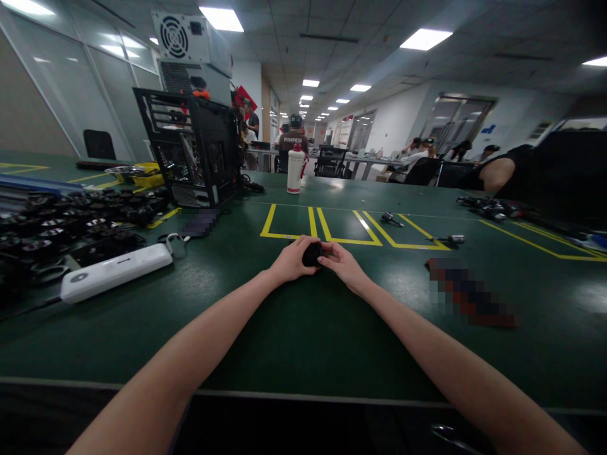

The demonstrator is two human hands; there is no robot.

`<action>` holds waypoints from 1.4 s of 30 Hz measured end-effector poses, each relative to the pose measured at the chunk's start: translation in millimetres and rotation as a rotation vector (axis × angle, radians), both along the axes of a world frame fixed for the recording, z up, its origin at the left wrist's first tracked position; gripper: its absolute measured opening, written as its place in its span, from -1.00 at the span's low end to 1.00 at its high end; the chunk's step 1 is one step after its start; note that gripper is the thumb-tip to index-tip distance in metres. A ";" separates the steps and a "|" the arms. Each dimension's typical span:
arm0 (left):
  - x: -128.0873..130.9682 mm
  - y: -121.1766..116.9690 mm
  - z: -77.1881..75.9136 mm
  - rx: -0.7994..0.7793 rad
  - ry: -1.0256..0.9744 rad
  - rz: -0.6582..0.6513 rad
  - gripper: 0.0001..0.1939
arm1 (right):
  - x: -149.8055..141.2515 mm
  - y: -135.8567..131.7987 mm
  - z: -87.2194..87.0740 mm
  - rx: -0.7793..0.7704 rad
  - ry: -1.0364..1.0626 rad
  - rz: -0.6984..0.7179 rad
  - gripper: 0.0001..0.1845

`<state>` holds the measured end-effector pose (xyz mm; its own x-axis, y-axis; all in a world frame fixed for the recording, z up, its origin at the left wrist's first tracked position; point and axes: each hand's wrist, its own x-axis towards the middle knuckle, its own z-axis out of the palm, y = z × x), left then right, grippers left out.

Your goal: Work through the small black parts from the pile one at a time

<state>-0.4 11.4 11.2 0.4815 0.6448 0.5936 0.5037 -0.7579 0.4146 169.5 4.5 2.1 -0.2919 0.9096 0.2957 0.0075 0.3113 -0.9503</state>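
Observation:
Both my hands meet at the middle of the green table (pixel 303 328), close to the yellow tape outlines. My left hand (pixel 293 260) is wrapped round a small black rounded object (pixel 312 254), whose exact kind I cannot make out. On its other side my right hand (pixel 342 264) grips the same object, with the thumb and fingertips against it. Part of the black object is hidden behind my fingers. Beyond my hands, to the right, a small dark metal part (pixel 391 218) and a silver-tipped part (pixel 456 239) lie by the yellow tape.
A white power strip (pixel 117 272) lies at the left beside a heap of black parts (pixel 76 218). An open computer case (pixel 199 148) stands behind, with a power supply (pixel 190 41) above. A white cup (pixel 295 169) stands far centre. A blurred dark-red item (pixel 467 294) lies right.

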 end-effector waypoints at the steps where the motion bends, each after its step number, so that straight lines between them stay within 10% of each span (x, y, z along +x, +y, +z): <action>1: 0.0 -0.1 0.0 0.001 0.002 0.000 -0.38 | 0.5 -1.1 -0.4 0.007 0.011 0.009 -0.61; 42: 1.9 -1.0 4.7 -0.022 0.012 0.014 -0.38 | 1.6 -1.0 3.1 0.020 0.000 -0.047 -0.72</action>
